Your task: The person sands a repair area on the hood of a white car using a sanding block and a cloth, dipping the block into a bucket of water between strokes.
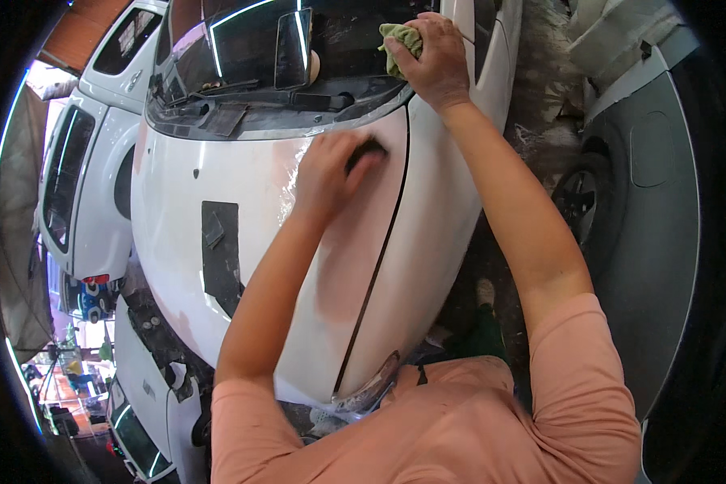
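Blurred a little, my left hand (327,173) is closed on a piece of black sandpaper (369,153), pressed to the white car's hood (169,194) near its far right corner. Pale pinkish, dulled patches and a wet, shiny streak surround it. My right hand (442,60) is closed around a crumpled green cloth (402,42) by the lower right corner of the windshield (355,40). On the middle of the hood lies a dark sandpaper sheet (221,262) with a small folded piece (213,230) on top.
Wipers (323,101) lie along the windshield's base. To my right stands a dark grey car (653,177), across a narrow strip of dirty floor (540,89). Other white vehicles (101,185) are parked on the left. The white car's front end is close to my body.
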`<action>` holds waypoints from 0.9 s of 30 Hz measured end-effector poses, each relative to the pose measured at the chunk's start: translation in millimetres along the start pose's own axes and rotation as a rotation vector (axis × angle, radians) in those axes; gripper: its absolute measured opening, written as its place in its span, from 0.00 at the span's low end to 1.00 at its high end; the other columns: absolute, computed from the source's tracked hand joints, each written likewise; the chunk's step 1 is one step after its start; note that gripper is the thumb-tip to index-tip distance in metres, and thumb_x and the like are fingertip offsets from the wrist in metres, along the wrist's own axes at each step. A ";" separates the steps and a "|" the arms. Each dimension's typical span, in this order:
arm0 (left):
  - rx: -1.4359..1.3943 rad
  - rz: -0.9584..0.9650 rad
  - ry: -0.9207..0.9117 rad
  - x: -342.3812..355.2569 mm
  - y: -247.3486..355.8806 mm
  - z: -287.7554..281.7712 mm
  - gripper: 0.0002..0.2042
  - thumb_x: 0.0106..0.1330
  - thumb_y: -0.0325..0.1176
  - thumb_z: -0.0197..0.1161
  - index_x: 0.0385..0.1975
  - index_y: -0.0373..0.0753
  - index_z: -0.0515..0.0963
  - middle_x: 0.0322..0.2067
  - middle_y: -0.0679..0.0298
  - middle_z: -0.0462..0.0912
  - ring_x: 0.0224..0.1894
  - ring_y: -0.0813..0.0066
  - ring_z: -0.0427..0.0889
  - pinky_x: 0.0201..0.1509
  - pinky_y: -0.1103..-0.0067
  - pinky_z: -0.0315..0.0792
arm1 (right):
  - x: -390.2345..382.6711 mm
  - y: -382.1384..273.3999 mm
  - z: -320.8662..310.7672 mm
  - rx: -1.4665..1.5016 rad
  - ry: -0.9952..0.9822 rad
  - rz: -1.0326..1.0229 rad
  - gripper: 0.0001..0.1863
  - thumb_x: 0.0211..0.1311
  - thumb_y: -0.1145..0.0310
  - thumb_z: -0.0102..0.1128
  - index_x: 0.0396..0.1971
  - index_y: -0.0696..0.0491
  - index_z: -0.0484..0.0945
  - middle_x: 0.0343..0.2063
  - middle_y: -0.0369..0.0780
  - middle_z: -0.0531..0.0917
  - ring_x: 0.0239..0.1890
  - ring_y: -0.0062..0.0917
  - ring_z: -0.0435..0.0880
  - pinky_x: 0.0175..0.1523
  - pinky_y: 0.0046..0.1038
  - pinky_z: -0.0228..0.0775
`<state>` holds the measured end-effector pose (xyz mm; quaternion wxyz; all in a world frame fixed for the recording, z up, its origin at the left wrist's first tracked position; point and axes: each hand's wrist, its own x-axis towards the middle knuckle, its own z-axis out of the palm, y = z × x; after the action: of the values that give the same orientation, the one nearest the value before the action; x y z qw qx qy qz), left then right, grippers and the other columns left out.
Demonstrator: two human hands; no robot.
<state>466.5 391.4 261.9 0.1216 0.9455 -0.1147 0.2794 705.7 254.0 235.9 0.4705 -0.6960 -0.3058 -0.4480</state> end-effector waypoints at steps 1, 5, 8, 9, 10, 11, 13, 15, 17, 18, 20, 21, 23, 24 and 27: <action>0.040 -0.038 -0.030 25.1 0.6 3.4 0.16 0.65 0.38 0.74 0.49 0.38 0.84 0.46 0.59 0.87 0.48 0.51 0.82 0.52 0.63 0.77 | -1.2 -9.0 3.0 -0.011 -0.043 0.004 0.24 0.65 0.44 0.71 0.46 0.49 0.83 0.55 0.43 0.80 0.61 0.40 0.77 0.72 0.50 0.62; 0.044 -0.069 -0.039 -0.9 3.5 11.9 0.17 0.64 0.38 0.76 0.49 0.38 0.84 0.47 0.55 0.87 0.49 0.50 0.83 0.55 0.63 0.77 | -3.0 4.4 -2.1 -0.101 -0.086 -0.019 0.23 0.66 0.44 0.70 0.48 0.47 0.83 0.57 0.42 0.78 0.62 0.40 0.76 0.76 0.53 0.58; -0.023 -0.061 -0.087 -80.0 14.8 -19.7 0.20 0.61 0.35 0.78 0.53 0.41 0.85 0.50 0.55 0.88 0.50 0.50 0.84 0.55 0.62 0.79 | -5.5 12.7 -10.1 -0.118 -0.090 0.018 0.24 0.65 0.43 0.70 0.50 0.46 0.82 0.59 0.43 0.77 0.65 0.41 0.75 0.78 0.56 0.54; -0.026 -0.056 -0.105 -79.2 10.5 -17.6 0.20 0.61 0.35 0.79 0.53 0.41 0.85 0.50 0.55 0.88 0.50 0.50 0.84 0.55 0.61 0.79 | -5.3 12.4 -10.6 -0.101 -0.096 0.037 0.24 0.65 0.43 0.70 0.51 0.45 0.82 0.60 0.43 0.77 0.66 0.41 0.74 0.78 0.57 0.54; -0.032 -0.049 -0.122 -75.6 5.5 -13.4 0.21 0.60 0.34 0.79 0.53 0.41 0.85 0.50 0.55 0.88 0.50 0.50 0.85 0.55 0.61 0.80 | -3.8 13.7 -11.6 -0.087 -0.101 0.056 0.25 0.65 0.42 0.70 0.51 0.45 0.82 0.61 0.43 0.76 0.66 0.41 0.74 0.79 0.57 0.53; -0.032 -0.047 -0.138 -70.0 4.4 -14.0 0.21 0.60 0.34 0.79 0.53 0.41 0.85 0.50 0.55 0.88 0.50 0.50 0.85 0.55 0.61 0.80 | -2.3 11.4 -10.6 -0.087 -0.100 0.053 0.25 0.66 0.42 0.70 0.51 0.45 0.81 0.61 0.43 0.76 0.67 0.42 0.73 0.79 0.58 0.53; 0.005 -0.042 -0.104 -10.0 5.2 -4.0 0.18 0.63 0.36 0.77 0.51 0.39 0.85 0.48 0.54 0.87 0.50 0.49 0.83 0.55 0.62 0.78 | -2.3 0.6 -2.3 -0.077 -0.108 0.042 0.25 0.66 0.43 0.70 0.52 0.44 0.81 0.62 0.42 0.75 0.68 0.42 0.73 0.79 0.59 0.53; 0.033 -0.058 -0.115 40.4 7.4 7.2 0.16 0.65 0.34 0.74 0.50 0.37 0.84 0.47 0.55 0.87 0.50 0.50 0.82 0.55 0.63 0.77 | -2.9 -0.3 3.2 -0.099 -0.101 0.008 0.25 0.66 0.42 0.70 0.52 0.44 0.81 0.62 0.42 0.74 0.68 0.42 0.73 0.79 0.59 0.52; 0.009 -0.038 -0.073 34.1 3.8 13.0 0.17 0.64 0.34 0.75 0.51 0.38 0.84 0.49 0.55 0.87 0.50 0.50 0.83 0.56 0.63 0.77 | -8.1 -1.2 4.6 -0.115 -0.115 0.001 0.25 0.66 0.42 0.70 0.51 0.44 0.81 0.62 0.42 0.74 0.68 0.42 0.73 0.79 0.59 0.52; 0.022 0.008 -0.057 19.4 5.1 10.3 0.17 0.64 0.34 0.75 0.52 0.38 0.84 0.50 0.55 0.87 0.50 0.50 0.83 0.57 0.63 0.77 | -7.2 3.1 1.9 -0.126 -0.126 0.004 0.24 0.66 0.42 0.69 0.51 0.44 0.81 0.62 0.42 0.74 0.68 0.42 0.73 0.79 0.59 0.52; 0.011 -0.037 -0.139 -36.3 6.4 -4.7 0.19 0.62 0.33 0.77 0.53 0.39 0.84 0.50 0.55 0.88 0.49 0.49 0.84 0.56 0.62 0.78 | -5.3 13.7 -6.0 -0.152 -0.117 0.013 0.24 0.66 0.42 0.69 0.51 0.44 0.80 0.62 0.42 0.74 0.68 0.42 0.73 0.79 0.60 0.52; -0.020 -0.051 -0.135 -68.1 5.2 -13.7 0.20 0.61 0.32 0.77 0.53 0.40 0.84 0.50 0.55 0.88 0.50 0.49 0.84 0.56 0.62 0.79 | -6.1 15.5 -9.4 -0.157 -0.108 0.017 0.24 0.66 0.43 0.69 0.51 0.44 0.80 0.62 0.42 0.74 0.68 0.42 0.73 0.79 0.60 0.52; -0.035 -0.034 -0.116 -79.2 2.6 -19.4 0.20 0.59 0.31 0.78 0.53 0.40 0.85 0.49 0.54 0.88 0.50 0.50 0.85 0.55 0.62 0.79 | -3.5 13.4 -10.9 -0.157 -0.093 0.017 0.24 0.67 0.43 0.69 0.51 0.44 0.80 0.62 0.42 0.74 0.67 0.42 0.73 0.79 0.60 0.52; -0.024 -0.013 -0.106 -71.3 0.0 -17.8 0.20 0.59 0.31 0.78 0.52 0.40 0.85 0.50 0.54 0.88 0.50 0.50 0.85 0.54 0.62 0.79 | -4.5 8.5 -8.5 -0.153 -0.098 0.016 0.24 0.67 0.43 0.69 0.51 0.44 0.80 0.62 0.42 0.74 0.67 0.42 0.73 0.79 0.60 0.52; 0.021 -0.019 -0.091 6.7 0.2 3.4 0.16 0.62 0.35 0.77 0.48 0.38 0.85 0.45 0.54 0.87 0.48 0.50 0.84 0.52 0.62 0.78 | -3.4 -1.6 -1.2 -0.139 -0.093 -0.005 0.24 0.66 0.43 0.69 0.51 0.44 0.80 0.62 0.42 0.73 0.67 0.42 0.73 0.79 0.61 0.53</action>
<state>473.6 389.2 262.8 0.1089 0.9595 -0.1079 0.2362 702.5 253.5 233.6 0.4051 -0.7464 -0.2972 -0.4363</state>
